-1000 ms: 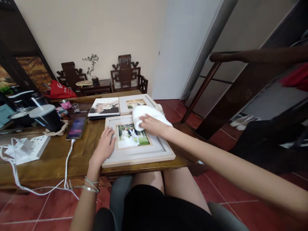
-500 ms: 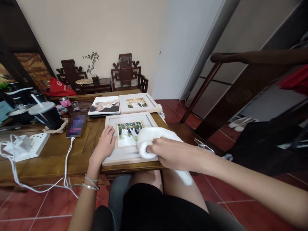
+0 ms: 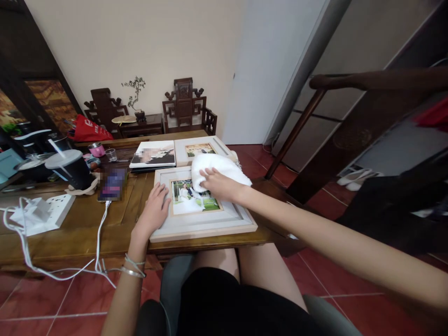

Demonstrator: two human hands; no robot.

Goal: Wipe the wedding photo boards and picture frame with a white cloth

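A pale wooden photo frame [image 3: 206, 224] with a wedding picture lies flat at the near edge of the wooden table [image 3: 70, 224]. My left hand [image 3: 154, 212] rests flat on the frame's left border, fingers spread. My right hand [image 3: 219, 184] presses a white cloth [image 3: 213, 164] onto the frame's upper right part, fingers laid over the cloth. Behind it lie a second, smaller frame [image 3: 182, 154] and a photo book [image 3: 152, 155].
On the table's left stand a black lidded cup with a straw [image 3: 68, 169], a phone [image 3: 112, 185] on a white cable, a white power strip [image 3: 52, 210], a pink jar [image 3: 97, 150] and a small glass [image 3: 112, 154]. A dark wooden chair rail [image 3: 350, 81] rises at the right.
My right hand swept the cloth from the frame's top right down to its near right edge, then back up to the top right. My left hand stayed on the frame.
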